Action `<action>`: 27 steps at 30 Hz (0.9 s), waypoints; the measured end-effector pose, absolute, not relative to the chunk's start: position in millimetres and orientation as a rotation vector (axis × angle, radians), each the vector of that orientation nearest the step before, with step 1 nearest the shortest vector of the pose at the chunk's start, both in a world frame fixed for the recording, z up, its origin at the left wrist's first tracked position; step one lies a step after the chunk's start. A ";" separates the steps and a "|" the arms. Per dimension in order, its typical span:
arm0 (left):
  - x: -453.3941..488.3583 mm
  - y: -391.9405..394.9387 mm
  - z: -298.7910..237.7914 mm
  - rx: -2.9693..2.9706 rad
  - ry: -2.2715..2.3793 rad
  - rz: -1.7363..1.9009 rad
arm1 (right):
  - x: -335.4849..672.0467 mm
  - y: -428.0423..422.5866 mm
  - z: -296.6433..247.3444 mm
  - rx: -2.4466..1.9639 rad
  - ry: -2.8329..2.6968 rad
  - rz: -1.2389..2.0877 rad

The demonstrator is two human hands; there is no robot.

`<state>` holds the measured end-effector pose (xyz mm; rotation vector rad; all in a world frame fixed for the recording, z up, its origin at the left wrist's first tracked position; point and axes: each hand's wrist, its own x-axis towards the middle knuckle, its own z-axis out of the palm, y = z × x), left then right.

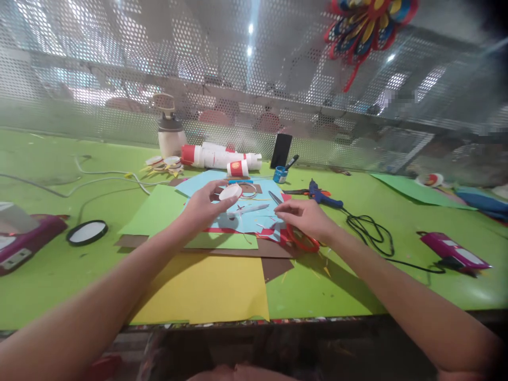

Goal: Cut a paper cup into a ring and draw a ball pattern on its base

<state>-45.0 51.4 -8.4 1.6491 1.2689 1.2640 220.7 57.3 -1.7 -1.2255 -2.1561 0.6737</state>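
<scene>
My left hand (208,203) is closed round the edge of a small white paper disc (230,192), held above the paper stack. My right hand (304,216) hovers over a pair of scissors with red-orange handles (304,241); a blade pokes out past its fingertips. Its thumb and fingers are pinched together, and whatever lies between them is hidden. Under both hands sits a light blue sheet (254,219) with paper scraps, a pale pen-like stick (254,209) and a ring (249,190). Behind them lies a red and white paper cup (238,169).
A blue glue gun (323,196) with a black cable is at right, beside a purple power strip (454,251). A blue paint jar (280,174), a phone (281,151), stacked cups (222,157) and a bottle (171,135) stand behind. Yellow paper (202,291) reaches the front edge.
</scene>
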 end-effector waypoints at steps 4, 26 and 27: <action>-47.2 50.5 0.9 1.580 1.177 1.364 | 218.3 11.3 11.1 -1.067 -2.480 0.603; -56.5 58.8 -1.8 2.306 1.280 0.465 | 215.5 5.9 -14.9 -1.080 -2.827 -0.336; -55.8 56.8 0.8 2.332 1.278 0.419 | 214.8 0.2 -11.9 -1.047 -2.852 -0.329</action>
